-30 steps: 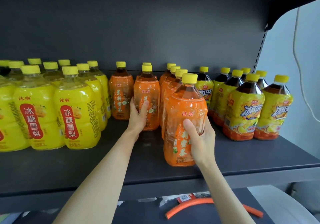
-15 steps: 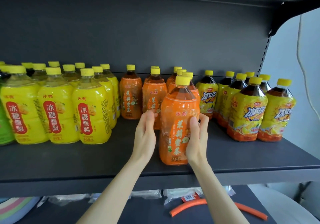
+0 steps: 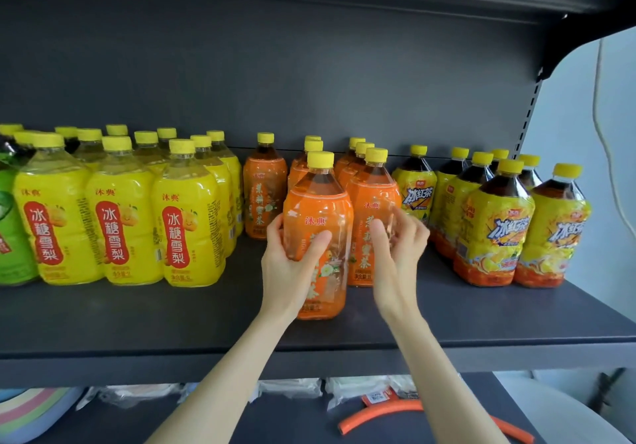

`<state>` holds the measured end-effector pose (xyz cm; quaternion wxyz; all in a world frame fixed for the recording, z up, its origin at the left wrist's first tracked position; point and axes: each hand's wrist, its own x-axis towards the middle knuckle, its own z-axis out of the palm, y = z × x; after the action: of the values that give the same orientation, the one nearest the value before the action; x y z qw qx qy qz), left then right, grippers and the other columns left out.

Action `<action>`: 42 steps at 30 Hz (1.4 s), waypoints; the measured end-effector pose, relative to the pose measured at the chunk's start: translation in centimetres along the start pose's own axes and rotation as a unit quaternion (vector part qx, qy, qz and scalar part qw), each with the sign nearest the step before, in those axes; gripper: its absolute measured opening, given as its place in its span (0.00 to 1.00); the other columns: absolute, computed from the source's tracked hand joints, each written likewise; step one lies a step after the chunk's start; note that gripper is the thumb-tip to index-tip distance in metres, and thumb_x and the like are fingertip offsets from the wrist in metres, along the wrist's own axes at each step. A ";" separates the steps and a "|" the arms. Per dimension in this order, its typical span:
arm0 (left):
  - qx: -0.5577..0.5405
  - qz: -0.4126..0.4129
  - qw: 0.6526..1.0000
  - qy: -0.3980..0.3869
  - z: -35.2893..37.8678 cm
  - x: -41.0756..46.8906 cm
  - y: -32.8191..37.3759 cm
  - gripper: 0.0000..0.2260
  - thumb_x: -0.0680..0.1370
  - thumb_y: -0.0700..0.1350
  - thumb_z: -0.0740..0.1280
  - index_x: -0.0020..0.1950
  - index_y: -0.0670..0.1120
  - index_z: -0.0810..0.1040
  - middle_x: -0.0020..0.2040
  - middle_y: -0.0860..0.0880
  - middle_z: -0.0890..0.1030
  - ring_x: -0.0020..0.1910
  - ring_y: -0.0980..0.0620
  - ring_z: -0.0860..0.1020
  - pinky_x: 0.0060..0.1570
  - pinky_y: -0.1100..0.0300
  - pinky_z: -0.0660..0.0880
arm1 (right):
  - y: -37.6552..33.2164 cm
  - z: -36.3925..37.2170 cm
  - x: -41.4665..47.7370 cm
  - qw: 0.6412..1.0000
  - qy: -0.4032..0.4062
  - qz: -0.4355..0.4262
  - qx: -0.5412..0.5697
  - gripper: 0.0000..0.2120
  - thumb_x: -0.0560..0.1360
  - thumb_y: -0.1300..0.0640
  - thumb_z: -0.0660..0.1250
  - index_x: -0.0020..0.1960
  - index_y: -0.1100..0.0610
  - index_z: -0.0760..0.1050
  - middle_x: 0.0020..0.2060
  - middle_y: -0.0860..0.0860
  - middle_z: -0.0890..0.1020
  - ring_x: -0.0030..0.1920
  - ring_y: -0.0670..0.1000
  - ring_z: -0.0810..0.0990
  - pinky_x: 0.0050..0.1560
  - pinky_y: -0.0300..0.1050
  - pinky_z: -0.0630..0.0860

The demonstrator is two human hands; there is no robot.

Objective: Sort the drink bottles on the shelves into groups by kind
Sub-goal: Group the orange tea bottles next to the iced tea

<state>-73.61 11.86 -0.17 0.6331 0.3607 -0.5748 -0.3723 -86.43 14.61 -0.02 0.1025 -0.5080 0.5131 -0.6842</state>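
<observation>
On the dark shelf, an orange-labelled tea bottle with a yellow cap stands upright near the front, ahead of the other orange bottles. My left hand grips its left side, thumb across the label. To its right my right hand hovers with its fingers loosely spread, blurred and holding nothing, in front of a second orange bottle. Yellow pear-drink bottles fill the left. Iced-tea bottles with yellow and red labels stand at the right.
A green-labelled bottle shows at the far left edge. Bare shelf runs along the front edge. On the lower shelf lie an orange curved strip, plastic packets and pastel plates. The shelf's upright post stands at the right.
My right hand gripped the front orange bottle a second ago; my left hand left another orange bottle and took it. The right hand has let go and drawn off to the right.
</observation>
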 end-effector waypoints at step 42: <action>0.136 -0.034 0.990 -0.016 0.6 5.3 -2.6 0.40 0.66 0.67 0.61 0.73 0.49 0.62 0.67 0.48 0.73 0.64 0.47 0.73 0.58 0.54 0.72 | 2.7 -0.2 3.2 0.988 -0.092 0.100 -0.077 0.52 0.60 0.21 0.61 0.74 0.38 0.41 0.73 0.49 0.65 0.69 0.55 0.70 0.65 0.61 0.72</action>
<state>-74.01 5.93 -0.03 0.5557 0.4569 -0.6177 -0.3175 -89.11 11.35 -0.26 0.1774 -0.5214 0.6011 -0.5791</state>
